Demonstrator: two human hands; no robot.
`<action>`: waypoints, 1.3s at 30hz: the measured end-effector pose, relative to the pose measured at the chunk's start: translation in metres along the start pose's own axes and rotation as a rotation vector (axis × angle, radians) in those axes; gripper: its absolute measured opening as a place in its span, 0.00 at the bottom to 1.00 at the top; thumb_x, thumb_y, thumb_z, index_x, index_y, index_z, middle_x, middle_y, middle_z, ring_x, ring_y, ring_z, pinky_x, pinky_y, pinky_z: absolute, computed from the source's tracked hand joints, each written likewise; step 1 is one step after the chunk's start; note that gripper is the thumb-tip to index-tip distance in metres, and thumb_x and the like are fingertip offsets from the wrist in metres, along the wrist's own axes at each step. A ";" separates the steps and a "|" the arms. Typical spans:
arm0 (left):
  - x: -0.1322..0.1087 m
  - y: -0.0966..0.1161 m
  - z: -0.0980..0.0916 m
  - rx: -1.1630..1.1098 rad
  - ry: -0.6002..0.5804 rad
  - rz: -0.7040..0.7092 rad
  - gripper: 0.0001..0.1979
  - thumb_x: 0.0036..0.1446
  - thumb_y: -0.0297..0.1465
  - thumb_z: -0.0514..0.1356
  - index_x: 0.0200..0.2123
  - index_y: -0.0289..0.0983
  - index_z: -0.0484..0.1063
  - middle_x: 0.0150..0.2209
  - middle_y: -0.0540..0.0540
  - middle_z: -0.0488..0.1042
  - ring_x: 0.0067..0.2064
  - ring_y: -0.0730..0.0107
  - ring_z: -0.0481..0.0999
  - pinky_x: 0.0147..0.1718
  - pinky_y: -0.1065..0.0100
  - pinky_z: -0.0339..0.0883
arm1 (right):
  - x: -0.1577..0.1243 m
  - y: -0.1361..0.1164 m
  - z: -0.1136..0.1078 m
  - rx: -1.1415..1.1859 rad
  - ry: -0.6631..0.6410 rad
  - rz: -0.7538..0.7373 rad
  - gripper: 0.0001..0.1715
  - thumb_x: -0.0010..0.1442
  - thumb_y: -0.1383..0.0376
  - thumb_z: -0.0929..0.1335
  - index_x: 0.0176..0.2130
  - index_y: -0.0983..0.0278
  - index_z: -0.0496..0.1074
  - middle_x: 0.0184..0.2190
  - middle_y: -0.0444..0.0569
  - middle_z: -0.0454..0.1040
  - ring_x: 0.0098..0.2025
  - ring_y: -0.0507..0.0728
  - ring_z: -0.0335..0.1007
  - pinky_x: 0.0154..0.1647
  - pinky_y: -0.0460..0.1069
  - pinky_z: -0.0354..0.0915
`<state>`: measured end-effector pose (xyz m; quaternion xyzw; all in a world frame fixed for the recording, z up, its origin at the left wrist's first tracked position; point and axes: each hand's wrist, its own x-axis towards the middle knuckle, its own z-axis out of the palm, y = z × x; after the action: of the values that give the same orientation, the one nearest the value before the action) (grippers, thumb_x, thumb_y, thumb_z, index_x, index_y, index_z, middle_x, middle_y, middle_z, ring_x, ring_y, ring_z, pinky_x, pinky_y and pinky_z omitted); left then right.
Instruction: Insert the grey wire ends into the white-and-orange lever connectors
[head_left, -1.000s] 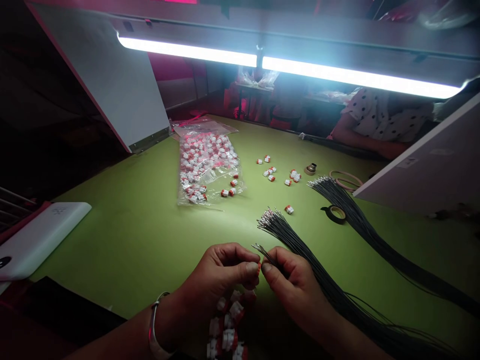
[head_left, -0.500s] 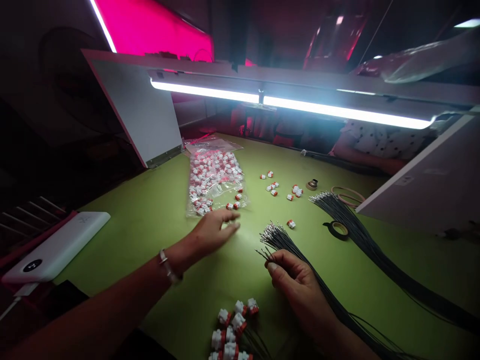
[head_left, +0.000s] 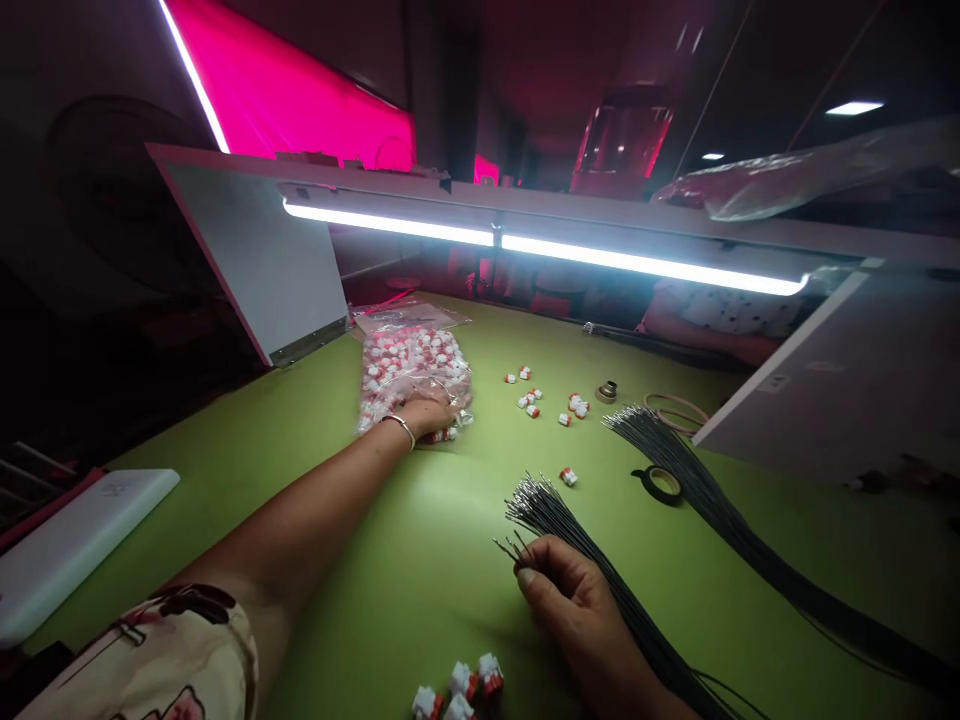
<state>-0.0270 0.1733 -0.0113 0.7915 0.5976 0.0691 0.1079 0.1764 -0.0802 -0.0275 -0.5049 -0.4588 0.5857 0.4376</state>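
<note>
My left hand [head_left: 429, 412] reaches into the mouth of a clear plastic bag [head_left: 414, 362] full of small white-and-red connectors. Plastic and connectors cover its fingers, so their grip is hidden. Between thumb and fingertips, my right hand [head_left: 566, 590] pinches a few thin black wires [head_left: 510, 546] with metal terminals on their ends. Beside that hand lies a thick bundle of black wires [head_left: 559, 510], terminal ends pointing away from me. At the bottom edge, several white-and-red connectors [head_left: 460, 682] sit close together, partly cut off by the frame.
Loose connectors [head_left: 532, 398] are scattered beyond the right hand. A second wire bundle [head_left: 697, 490], a black tape roll [head_left: 663, 486] and a brown roll [head_left: 607, 391] lie to the right. A white power bank [head_left: 90, 545] sits at left. Under the lamp [head_left: 637, 262], another person's arm [head_left: 690, 325] shows across the table.
My left hand has moved forward from the open table into the connector bag. My right hand still pinches the wires. The camera view has tilted up a little.
</note>
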 end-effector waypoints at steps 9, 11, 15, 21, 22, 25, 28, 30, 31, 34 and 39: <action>-0.088 0.012 0.010 -0.009 0.035 0.191 0.17 0.68 0.36 0.52 0.54 0.39 0.72 0.60 0.38 0.68 0.60 0.49 0.66 0.57 0.46 0.60 | -0.002 -0.010 -0.001 0.110 -0.030 0.043 0.13 0.57 0.57 0.72 0.32 0.64 0.68 0.21 0.36 0.56 0.22 0.48 0.44 0.21 0.44 0.45; -0.113 0.019 0.016 -0.039 0.059 0.225 0.19 0.68 0.35 0.49 0.56 0.39 0.72 0.63 0.37 0.66 0.61 0.47 0.62 0.59 0.45 0.54 | -0.004 -0.011 0.000 0.117 -0.011 0.051 0.12 0.56 0.59 0.72 0.32 0.63 0.67 0.20 0.36 0.56 0.21 0.48 0.44 0.20 0.44 0.44; -0.149 0.031 0.022 -0.132 0.062 0.274 0.20 0.67 0.36 0.50 0.56 0.40 0.72 0.64 0.39 0.65 0.63 0.45 0.59 0.61 0.44 0.50 | -0.007 -0.010 0.000 0.119 -0.001 0.048 0.11 0.57 0.61 0.71 0.29 0.64 0.66 0.19 0.36 0.56 0.22 0.48 0.44 0.21 0.43 0.45; -0.172 0.033 -0.005 -0.325 0.021 0.290 0.19 0.68 0.38 0.50 0.53 0.40 0.75 0.54 0.42 0.77 0.55 0.57 0.72 0.54 0.58 0.64 | -0.007 -0.009 -0.002 0.122 -0.016 0.025 0.11 0.56 0.61 0.72 0.30 0.64 0.68 0.20 0.36 0.58 0.23 0.48 0.47 0.22 0.44 0.47; -0.176 0.034 -0.010 -0.343 0.035 0.287 0.17 0.66 0.37 0.53 0.51 0.38 0.76 0.53 0.41 0.77 0.54 0.58 0.73 0.52 0.60 0.65 | -0.007 -0.009 -0.002 0.122 -0.010 0.026 0.11 0.56 0.61 0.72 0.31 0.64 0.68 0.20 0.36 0.58 0.23 0.48 0.47 0.22 0.44 0.47; -0.190 0.039 -0.013 -0.289 0.141 0.278 0.13 0.57 0.30 0.61 0.45 0.35 0.78 0.45 0.39 0.77 0.48 0.55 0.72 0.48 0.58 0.66 | -0.007 -0.010 -0.002 0.130 0.007 0.046 0.11 0.56 0.61 0.72 0.30 0.65 0.69 0.19 0.35 0.56 0.22 0.48 0.44 0.21 0.44 0.45; -0.192 0.048 -0.003 -0.156 0.193 0.318 0.13 0.52 0.25 0.64 0.42 0.34 0.78 0.43 0.36 0.74 0.46 0.50 0.70 0.46 0.52 0.64 | -0.009 -0.010 -0.001 0.155 0.000 0.076 0.12 0.56 0.60 0.72 0.29 0.65 0.69 0.18 0.35 0.56 0.21 0.47 0.43 0.20 0.44 0.44; -0.185 0.052 0.005 -0.135 0.183 0.353 0.08 0.54 0.25 0.63 0.38 0.34 0.79 0.41 0.36 0.75 0.45 0.49 0.69 0.46 0.49 0.62 | -0.010 -0.010 -0.001 0.164 -0.008 0.088 0.13 0.57 0.60 0.72 0.29 0.65 0.68 0.18 0.36 0.57 0.21 0.47 0.44 0.20 0.43 0.44; -0.181 0.052 0.008 -0.148 0.181 0.364 0.06 0.55 0.25 0.62 0.35 0.35 0.79 0.40 0.37 0.75 0.44 0.50 0.68 0.46 0.49 0.62 | -0.010 -0.010 -0.001 0.158 -0.013 0.085 0.13 0.57 0.60 0.72 0.29 0.65 0.68 0.18 0.36 0.57 0.21 0.47 0.44 0.21 0.44 0.45; -0.173 0.052 0.009 -0.223 0.185 0.401 0.07 0.60 0.26 0.59 0.33 0.35 0.78 0.38 0.39 0.76 0.43 0.54 0.69 0.48 0.52 0.62 | -0.010 -0.011 -0.001 0.122 -0.024 0.058 0.12 0.57 0.60 0.72 0.29 0.65 0.69 0.18 0.36 0.57 0.21 0.47 0.45 0.21 0.44 0.44; -0.197 0.059 -0.003 -0.658 0.083 0.286 0.10 0.64 0.32 0.57 0.42 0.34 0.76 0.35 0.45 0.76 0.36 0.67 0.72 0.39 0.64 0.67 | -0.009 -0.015 -0.002 0.118 0.003 0.004 0.11 0.57 0.61 0.72 0.30 0.65 0.70 0.20 0.36 0.57 0.23 0.48 0.45 0.22 0.44 0.45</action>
<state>-0.0276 -0.0308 0.0107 0.7865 0.4304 0.3043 0.3220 0.1799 -0.0859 -0.0109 -0.4799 -0.4218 0.6119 0.4662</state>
